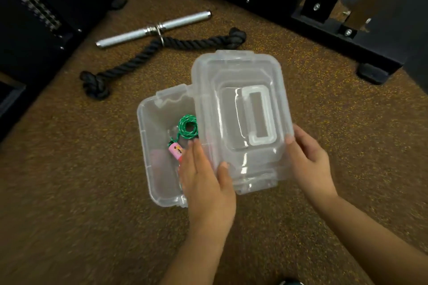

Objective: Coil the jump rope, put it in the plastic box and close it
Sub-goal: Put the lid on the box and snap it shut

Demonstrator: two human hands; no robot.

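A clear plastic box (148, 146) stands open on the brown speckled floor. Inside it lies the coiled green jump rope (188, 127) with a pink handle (176, 151) showing. The clear lid (238, 109), with a white carry handle on top, hovers over the box's right half, shifted right of the opening. My left hand (203, 180) grips the lid's near left edge, thumb on top. My right hand (308, 159) holds the lid's right edge. The rest of the rope is hidden under the lid and my left hand.
A black thick rope (148, 60) with knotted ends lies on the floor behind the box, beside a steel bar handle (152, 29). Black gym machine frames (324, 18) stand at the back and left.
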